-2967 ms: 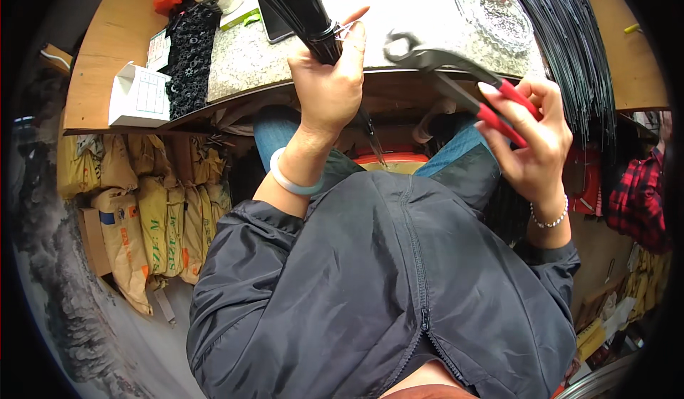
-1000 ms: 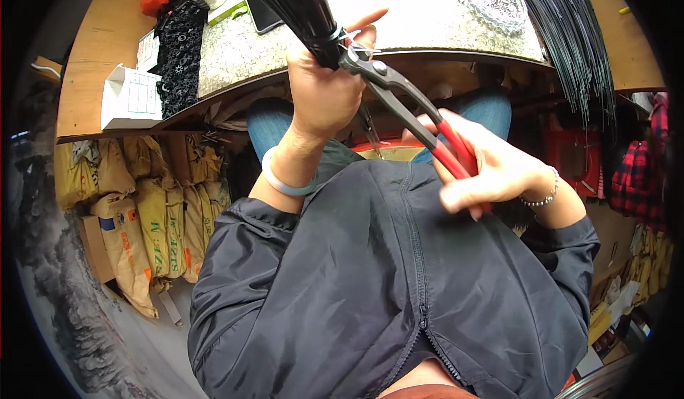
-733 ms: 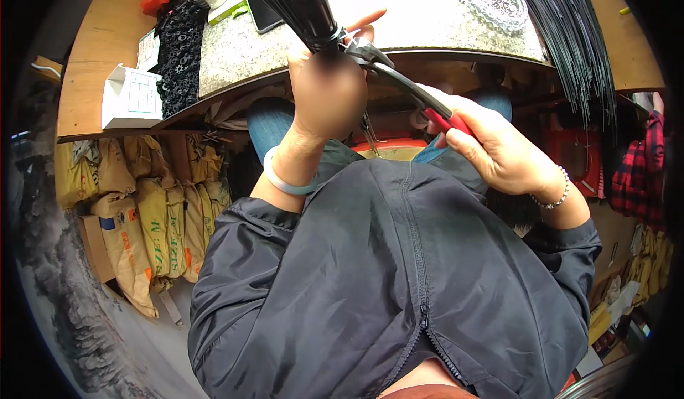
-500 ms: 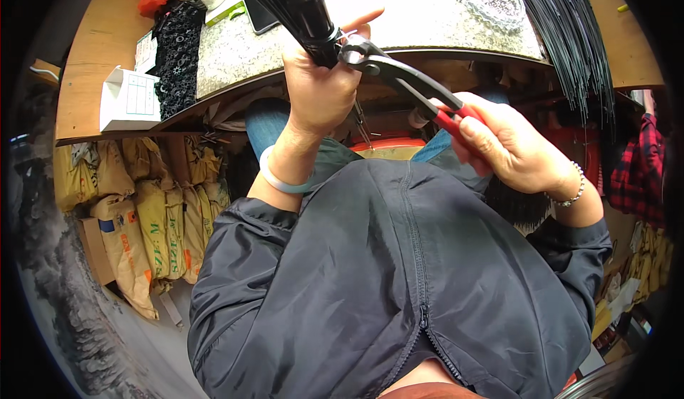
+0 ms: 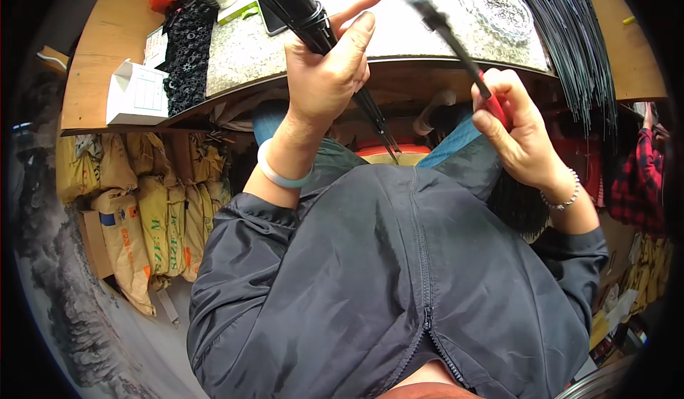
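Note:
My left hand (image 5: 320,82) is wrapped round a black umbrella frame (image 5: 301,13), with the index finger and thumb pointing up and to the right. The frame slants from the upper left through the fist, and its thin dark rods come out below, over my lap. In my right hand (image 5: 521,132) is a pair of end-cutting pincers (image 5: 459,48), gripped by the red handles. Their dark head points up and left over the pale tabletop, apart from the frame and smeared by motion.
On the granite-topped table (image 5: 239,68) lie small black parts (image 5: 189,53), a white box (image 5: 139,96), a glass dish (image 5: 502,11) and a phone. A bundle of dark thin rods (image 5: 570,35) hangs over the edge at right. Yellow sacks (image 5: 153,221) stand at lower left.
The pincers have come away from the collar of the umbrella frame, up and to the right. My left thumb has lifted, and the frame has shifted, with more rods showing below the fist.

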`<state>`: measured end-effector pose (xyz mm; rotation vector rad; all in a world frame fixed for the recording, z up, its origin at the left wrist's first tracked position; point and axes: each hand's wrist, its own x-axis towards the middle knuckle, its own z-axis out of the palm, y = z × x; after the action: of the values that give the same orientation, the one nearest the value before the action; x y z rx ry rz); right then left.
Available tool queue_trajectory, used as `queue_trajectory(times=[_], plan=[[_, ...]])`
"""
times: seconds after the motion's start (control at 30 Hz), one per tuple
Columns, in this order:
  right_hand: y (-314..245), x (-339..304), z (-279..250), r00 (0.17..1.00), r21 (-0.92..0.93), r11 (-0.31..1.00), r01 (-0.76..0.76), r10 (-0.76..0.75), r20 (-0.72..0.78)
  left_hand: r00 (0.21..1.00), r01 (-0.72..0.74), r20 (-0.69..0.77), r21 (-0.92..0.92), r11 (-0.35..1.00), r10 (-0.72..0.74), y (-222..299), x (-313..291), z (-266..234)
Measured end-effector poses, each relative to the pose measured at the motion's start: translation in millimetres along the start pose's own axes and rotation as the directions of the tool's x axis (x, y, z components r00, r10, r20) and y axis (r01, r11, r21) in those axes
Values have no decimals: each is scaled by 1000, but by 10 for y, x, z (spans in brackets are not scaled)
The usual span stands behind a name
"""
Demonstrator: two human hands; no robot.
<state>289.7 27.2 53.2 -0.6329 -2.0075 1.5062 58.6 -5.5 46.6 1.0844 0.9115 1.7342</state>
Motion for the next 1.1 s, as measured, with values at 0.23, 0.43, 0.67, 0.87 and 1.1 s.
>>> queue_trajectory(times=[0.23,0.43,0.67,0.87,1.1], plan=[[-98,475,509,871,-192,930,313,-361,-332,997,-74,-2,249,966,77,-7,-54,149],[-61,621,634,805,-170,898,406,-440,-398,985,-164,17,355,920,169,-20,-119,240],[-40,591,617,789,-231,885,404,-465,-402,979,-203,46,328,923,199,-74,-117,224],[-124,571,500,774,-352,838,416,-530,-347,948,-296,6,383,875,317,-154,-75,245],[-170,293,123,862,-673,719,173,-442,-250,976,-52,-181,349,936,122,-55,-75,111]])
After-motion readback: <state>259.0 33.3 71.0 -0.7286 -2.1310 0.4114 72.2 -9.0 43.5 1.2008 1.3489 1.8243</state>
